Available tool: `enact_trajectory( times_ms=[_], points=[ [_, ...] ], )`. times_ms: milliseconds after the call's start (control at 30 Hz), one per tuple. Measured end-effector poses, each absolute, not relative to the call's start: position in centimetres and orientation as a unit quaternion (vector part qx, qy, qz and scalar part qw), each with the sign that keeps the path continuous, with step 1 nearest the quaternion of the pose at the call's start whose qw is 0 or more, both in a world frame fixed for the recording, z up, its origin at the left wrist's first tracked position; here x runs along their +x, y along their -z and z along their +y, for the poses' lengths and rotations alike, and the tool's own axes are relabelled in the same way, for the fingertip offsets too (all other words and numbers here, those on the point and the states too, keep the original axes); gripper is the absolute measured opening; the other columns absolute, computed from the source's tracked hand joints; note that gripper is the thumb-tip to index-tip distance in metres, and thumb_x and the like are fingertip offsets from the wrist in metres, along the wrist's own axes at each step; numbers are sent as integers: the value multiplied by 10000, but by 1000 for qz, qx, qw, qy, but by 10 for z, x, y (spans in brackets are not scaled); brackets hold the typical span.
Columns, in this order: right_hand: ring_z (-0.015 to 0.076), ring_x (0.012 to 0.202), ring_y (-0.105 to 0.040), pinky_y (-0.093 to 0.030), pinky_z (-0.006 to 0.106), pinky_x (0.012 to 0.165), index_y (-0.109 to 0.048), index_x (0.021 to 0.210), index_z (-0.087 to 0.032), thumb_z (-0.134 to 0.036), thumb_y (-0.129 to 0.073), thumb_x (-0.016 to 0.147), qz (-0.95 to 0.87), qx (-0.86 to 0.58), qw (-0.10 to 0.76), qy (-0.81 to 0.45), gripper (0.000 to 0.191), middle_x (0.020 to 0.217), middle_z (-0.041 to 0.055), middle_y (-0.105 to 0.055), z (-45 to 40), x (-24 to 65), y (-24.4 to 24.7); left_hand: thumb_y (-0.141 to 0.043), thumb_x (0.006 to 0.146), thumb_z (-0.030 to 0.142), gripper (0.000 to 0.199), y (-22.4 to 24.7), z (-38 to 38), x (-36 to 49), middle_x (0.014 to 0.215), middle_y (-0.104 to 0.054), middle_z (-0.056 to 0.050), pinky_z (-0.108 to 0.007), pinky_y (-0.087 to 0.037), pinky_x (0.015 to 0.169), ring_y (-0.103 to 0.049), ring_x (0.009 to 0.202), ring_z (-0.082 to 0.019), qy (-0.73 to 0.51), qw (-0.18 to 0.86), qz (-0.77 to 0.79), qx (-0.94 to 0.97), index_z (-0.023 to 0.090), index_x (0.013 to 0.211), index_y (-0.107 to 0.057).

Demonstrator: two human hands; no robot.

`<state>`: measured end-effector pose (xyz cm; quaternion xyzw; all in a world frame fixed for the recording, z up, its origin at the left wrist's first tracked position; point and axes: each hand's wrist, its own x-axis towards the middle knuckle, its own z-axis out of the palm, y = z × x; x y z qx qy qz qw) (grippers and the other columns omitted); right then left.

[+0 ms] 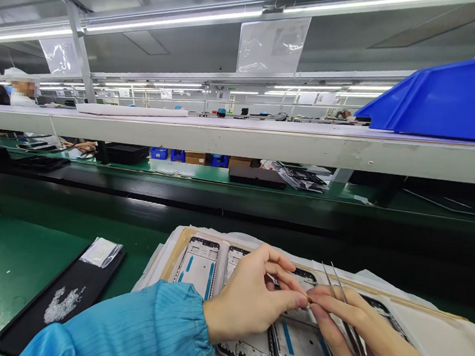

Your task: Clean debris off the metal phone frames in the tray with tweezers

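Fingertips of the left hand [252,293] and right hand [357,327] pinch together above phone frames [201,258] in a padded tray [444,334] at the bench's near edge; metal tweezers [349,326] lie gripped in the right hand, tips upward.
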<state>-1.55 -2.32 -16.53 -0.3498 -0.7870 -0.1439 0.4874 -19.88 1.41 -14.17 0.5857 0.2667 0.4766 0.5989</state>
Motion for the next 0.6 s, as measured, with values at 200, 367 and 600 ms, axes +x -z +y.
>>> enact_trajectory(
  times_ms=[200, 367, 600],
  points=[
    [166, 844, -757, -635, 186, 792, -620, 1087, -270, -208, -566, 931, -791, -354, 468, 174, 177, 986, 16, -711, -23, -14, 167, -765, 684, 184, 279, 142, 13, -199, 734, -711, -11, -374, -432, 721, -673, 755, -258, -475, 600, 261, 588, 250, 861, -561],
    [158, 864, -753, -628, 181, 812, -620, 1097, -272, -204, -568, 931, -794, -357, 463, 169, 187, 1005, 18, -703, -22, -12, 172, -747, 690, 174, 259, 138, 11, -199, 756, -701, -24, -368, -421, 714, -655, 753, -257, -473, 595, 257, 597, 243, 861, -566],
    [168, 903, -763, -598, 202, 922, -632, 1122, -287, -239, -576, 920, -790, -363, 459, 182, 215, 1015, 11, -731, -20, -10, 175, -739, 690, 192, 217, 136, 10, -200, 769, -688, -28, -375, -421, 704, -630, 750, -255, -475, 586, 262, 602, 246, 831, -583]
  ],
)
